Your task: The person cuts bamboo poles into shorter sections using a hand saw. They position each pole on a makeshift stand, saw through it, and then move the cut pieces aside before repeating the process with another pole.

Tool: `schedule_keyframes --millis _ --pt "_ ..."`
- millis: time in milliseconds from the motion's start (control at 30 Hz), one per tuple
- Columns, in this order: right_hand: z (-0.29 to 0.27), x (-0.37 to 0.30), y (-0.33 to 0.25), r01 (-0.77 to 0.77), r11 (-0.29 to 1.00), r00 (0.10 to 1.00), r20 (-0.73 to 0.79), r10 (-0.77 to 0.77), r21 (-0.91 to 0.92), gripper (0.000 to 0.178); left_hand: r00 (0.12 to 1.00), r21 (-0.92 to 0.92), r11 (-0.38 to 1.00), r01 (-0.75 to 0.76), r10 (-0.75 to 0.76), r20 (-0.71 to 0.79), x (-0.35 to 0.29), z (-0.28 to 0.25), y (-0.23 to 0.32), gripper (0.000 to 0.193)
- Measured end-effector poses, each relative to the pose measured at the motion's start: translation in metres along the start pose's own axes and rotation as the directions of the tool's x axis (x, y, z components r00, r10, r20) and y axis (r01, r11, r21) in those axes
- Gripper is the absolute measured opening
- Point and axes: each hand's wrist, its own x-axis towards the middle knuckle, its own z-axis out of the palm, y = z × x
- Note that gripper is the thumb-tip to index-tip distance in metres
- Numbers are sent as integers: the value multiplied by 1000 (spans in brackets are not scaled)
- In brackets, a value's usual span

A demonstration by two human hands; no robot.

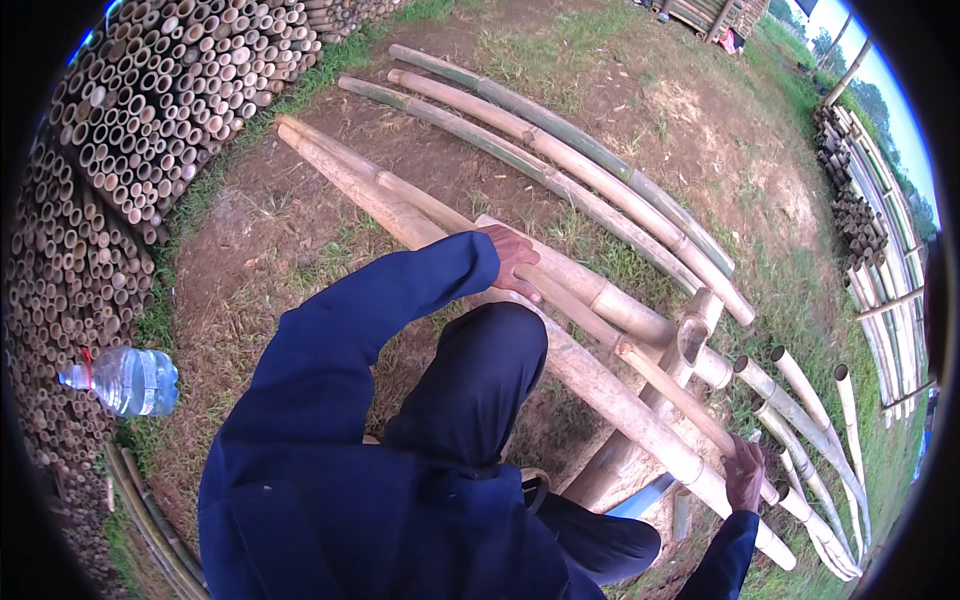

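A long bamboo pole (pixel 582 318) slants across the middle from far left to near right, held in both of my hands. My left hand (pixel 512 262) is closed over its middle, above my bent knee. Further down, near the right end, my right hand (pixel 743 474) is wrapped round the same pole. Beside it on the near side lies a thicker bamboo pole (pixel 610 390), roughly parallel. On the far side rests another thick bamboo length (pixel 620 305). Under the poles stands a bamboo post with a cut-open top (pixel 690 338).
Several bamboo poles (pixel 540 140) lie on the ground ahead. Cut bamboo ends are stacked in a big pile (pixel 190 80) at left, with a clear plastic water bottle (pixel 135 381) nearby. More bamboo lengths (pixel 815 450) lie at right, and a further stack (pixel 850 190) behind them.
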Motion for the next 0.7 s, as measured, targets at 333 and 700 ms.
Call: schedule_keyframes --millis 333,700 --pt "102 16 62 -173 980 974 166 155 99 46 929 -317 914 254 -139 342 49 47 7 98" --pt "99 15 73 -420 900 819 477 319 119 52 748 -100 989 -114 151 647 149 113 193 105"
